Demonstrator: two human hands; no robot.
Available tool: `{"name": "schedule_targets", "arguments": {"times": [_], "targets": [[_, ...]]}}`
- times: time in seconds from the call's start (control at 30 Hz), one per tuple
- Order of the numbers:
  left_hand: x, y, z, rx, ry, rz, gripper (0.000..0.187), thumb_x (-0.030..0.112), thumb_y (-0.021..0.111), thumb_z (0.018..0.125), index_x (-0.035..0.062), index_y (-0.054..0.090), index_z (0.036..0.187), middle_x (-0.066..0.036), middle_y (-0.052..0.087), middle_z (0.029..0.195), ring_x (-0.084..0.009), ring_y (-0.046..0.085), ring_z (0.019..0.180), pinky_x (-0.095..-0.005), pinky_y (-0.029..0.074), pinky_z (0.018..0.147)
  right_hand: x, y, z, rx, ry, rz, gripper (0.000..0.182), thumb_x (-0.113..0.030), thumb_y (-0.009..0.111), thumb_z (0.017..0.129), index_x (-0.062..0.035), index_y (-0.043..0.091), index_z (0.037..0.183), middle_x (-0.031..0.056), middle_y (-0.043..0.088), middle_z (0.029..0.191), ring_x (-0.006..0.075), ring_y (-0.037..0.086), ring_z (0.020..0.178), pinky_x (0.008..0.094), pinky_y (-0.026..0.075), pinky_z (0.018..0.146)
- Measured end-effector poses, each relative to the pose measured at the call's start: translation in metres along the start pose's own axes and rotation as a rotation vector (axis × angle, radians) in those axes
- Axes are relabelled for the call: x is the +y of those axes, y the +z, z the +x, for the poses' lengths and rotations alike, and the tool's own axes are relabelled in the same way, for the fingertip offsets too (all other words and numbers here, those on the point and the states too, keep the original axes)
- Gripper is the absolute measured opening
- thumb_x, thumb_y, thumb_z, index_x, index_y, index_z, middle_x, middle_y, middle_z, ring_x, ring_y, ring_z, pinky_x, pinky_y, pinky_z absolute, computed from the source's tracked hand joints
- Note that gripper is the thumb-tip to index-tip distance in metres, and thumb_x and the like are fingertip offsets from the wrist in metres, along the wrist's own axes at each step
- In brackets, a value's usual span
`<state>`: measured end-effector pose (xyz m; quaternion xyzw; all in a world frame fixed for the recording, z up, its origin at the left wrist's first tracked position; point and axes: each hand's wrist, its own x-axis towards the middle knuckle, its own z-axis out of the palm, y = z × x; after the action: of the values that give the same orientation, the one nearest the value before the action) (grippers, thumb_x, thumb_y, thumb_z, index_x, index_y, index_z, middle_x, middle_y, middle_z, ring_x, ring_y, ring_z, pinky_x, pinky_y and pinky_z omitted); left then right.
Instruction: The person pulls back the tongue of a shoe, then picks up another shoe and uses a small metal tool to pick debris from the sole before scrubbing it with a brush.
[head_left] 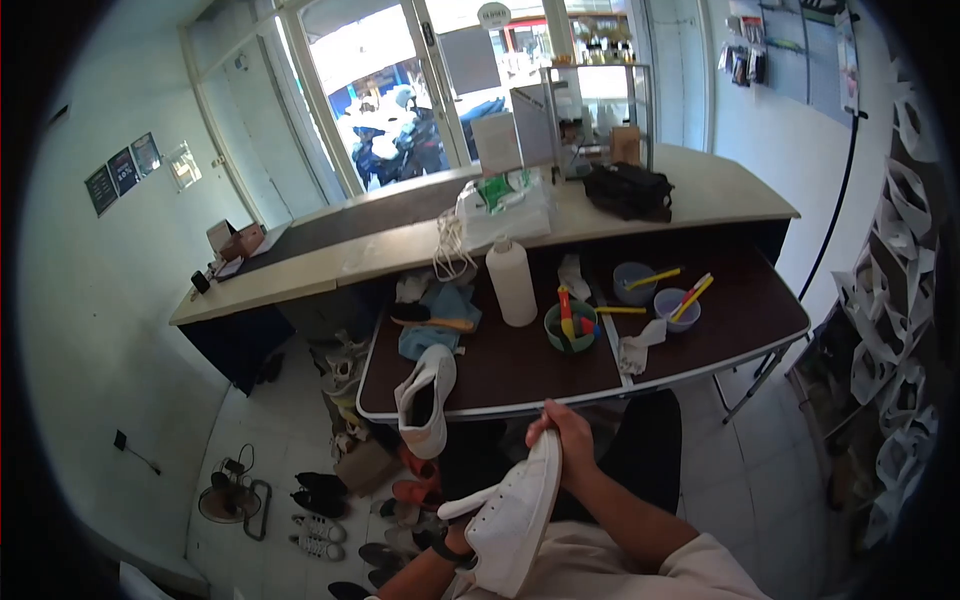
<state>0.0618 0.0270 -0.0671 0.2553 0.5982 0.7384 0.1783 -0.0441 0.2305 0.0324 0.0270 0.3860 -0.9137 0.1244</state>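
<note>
A white lace-less sneaker (512, 520) is held tilted over my lap, its toe up and its pale sole facing right. My right hand (566, 440) is closed around the toe end, fingers curled over it. Behind the shoe's heel and opening goes my left hand, the wrist (458, 542) wearing a black band; its fingers are hidden by the sneaker. Another white sneaker (427, 400) rests at the table's front left edge, partly overhanging. Near it lies a blue cloth (440, 318) with a brush-like item (432, 322) on top.
On the dark table (480, 380) stand a white bottle (511, 283), a green bowl (570, 328) of coloured-handled tools and two cups (677, 310) with yellow-handled tools. A crumpled white cloth (640, 347) lies nearby. Several shoes (318, 537) and a fan (229, 503) occupy the floor at left.
</note>
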Motion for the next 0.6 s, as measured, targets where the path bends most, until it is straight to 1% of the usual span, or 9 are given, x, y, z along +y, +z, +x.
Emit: {"name": "schedule_targets", "arguments": {"times": [0.07, 0.13, 0.2, 0.23, 0.33, 0.43, 0.53, 0.57, 0.6], "targets": [[-0.003, 0.001, 0.006, 0.073, -0.05, -0.195, 0.067, 0.019, 0.072, 0.09, 0.0017, 0.043, 0.149, -0.016, 0.051, 0.147, -0.0282, 0.044, 0.139, -0.0375, 0.03, 0.119, 0.001, 0.001, 0.022, -0.104, 0.056, -0.07, 0.032, -0.036, 0.055, 0.101, -0.0083, 0.06, 0.086, 0.0118, 0.066, 0.072, 0.0188, 0.062, 0.062, 0.0331, 0.051, 0.061], [-0.004, 0.0, 0.014, 0.142, -0.079, -0.388, 0.067, 0.019, 0.072, 0.091, 0.0018, 0.043, 0.149, -0.016, 0.051, 0.147, -0.0281, 0.045, 0.139, -0.0376, 0.031, 0.118, 0.006, -0.001, 0.05, -0.188, 0.031, -0.207, 0.037, -0.041, 0.053, 0.102, -0.0078, 0.062, 0.09, 0.0103, 0.068, 0.077, 0.0162, 0.063, 0.067, 0.0305, 0.052, 0.063], [-0.004, -0.006, 0.021, 0.2, -0.091, -0.539, 0.067, 0.019, 0.072, 0.091, 0.002, 0.043, 0.149, -0.016, 0.051, 0.147, -0.0281, 0.045, 0.139, -0.0377, 0.031, 0.118, 0.012, -0.007, 0.073, -0.187, 0.052, -0.294, 0.04, -0.042, 0.05, 0.104, -0.0069, 0.063, 0.09, 0.009, 0.069, 0.082, 0.0134, 0.065, 0.073, 0.0289, 0.053, 0.066], [-0.005, -0.01, 0.023, 0.224, -0.09, -0.601, 0.067, 0.02, 0.072, 0.091, 0.0021, 0.043, 0.148, -0.016, 0.051, 0.147, -0.0281, 0.045, 0.139, -0.0378, 0.031, 0.118, 0.033, -0.032, 0.098, -0.219, 0.05, -0.332, 0.035, -0.036, 0.049, 0.106, -0.0063, 0.066, 0.096, 0.005, 0.069, 0.082, 0.0095, 0.063, 0.074, 0.0257, 0.051, 0.069], [-0.005, -0.021, 0.029, 0.285, -0.08, -0.728, 0.066, 0.02, 0.071, 0.091, 0.0023, 0.043, 0.148, -0.016, 0.051, 0.147, -0.0281, 0.045, 0.138, -0.0379, 0.032, 0.118, 0.03, -0.053, 0.116, -0.23, -0.111, -0.744, 0.03, -0.031, 0.051, 0.106, -0.0067, 0.067, 0.098, 0.0032, 0.07, 0.084, 0.0078, 0.063, 0.075, 0.0248, 0.05, 0.066], [-0.008, -0.03, 0.034, 0.337, -0.069, -0.83, 0.065, 0.02, 0.071, 0.092, 0.0026, 0.044, 0.148, -0.016, 0.051, 0.147, -0.0281, 0.045, 0.138, -0.038, 0.032, 0.117, 0.009, -0.061, 0.12, -0.223, -0.001, -0.857, 0.026, -0.027, 0.053, 0.105, -0.0057, 0.067, 0.101, 0.0017, 0.07, 0.081, 0.0069, 0.065, 0.075, 0.0231, 0.049, 0.065], [-0.01, -0.037, 0.037, 0.374, -0.053, -0.898, 0.065, 0.021, 0.071, 0.092, 0.0028, 0.044, 0.148, -0.016, 0.051, 0.147, -0.028, 0.045, 0.138, -0.0381, 0.033, 0.117, -0.015, -0.065, 0.119, -0.287, 0.007, -1.04, 0.029, -0.029, 0.051, 0.106, -0.0054, 0.068, 0.104, 0.0007, 0.07, 0.081, 0.007, 0.064, 0.074, 0.0242, 0.05, 0.066], [-0.011, -0.04, 0.039, 0.382, -0.051, -0.918, 0.065, 0.021, 0.071, 0.092, 0.0029, 0.044, 0.148, -0.016, 0.051, 0.147, -0.028, 0.045, 0.138, -0.0382, 0.033, 0.117, -0.02, -0.064, 0.115, -0.275, -0.066, -1.066, 0.026, -0.024, 0.052, 0.105, -0.0027, 0.068, 0.104, 0.0048, 0.069, 0.074, 0.0115, 0.066, 0.071, 0.0287, 0.05, 0.065], [-0.011, -0.043, 0.041, 0.389, -0.046, -0.933, 0.065, 0.021, 0.07, 0.092, 0.003, 0.044, 0.148, -0.016, 0.051, 0.147, -0.028, 0.045, 0.138, -0.0382, 0.033, 0.117, -0.023, -0.065, 0.111, -0.277, -0.105, -1.112, 0.022, -0.021, 0.054, 0.103, -0.0035, 0.068, 0.106, 0.0063, 0.069, 0.075, 0.0149, 0.066, 0.071, 0.0309, 0.051, 0.065]]}}
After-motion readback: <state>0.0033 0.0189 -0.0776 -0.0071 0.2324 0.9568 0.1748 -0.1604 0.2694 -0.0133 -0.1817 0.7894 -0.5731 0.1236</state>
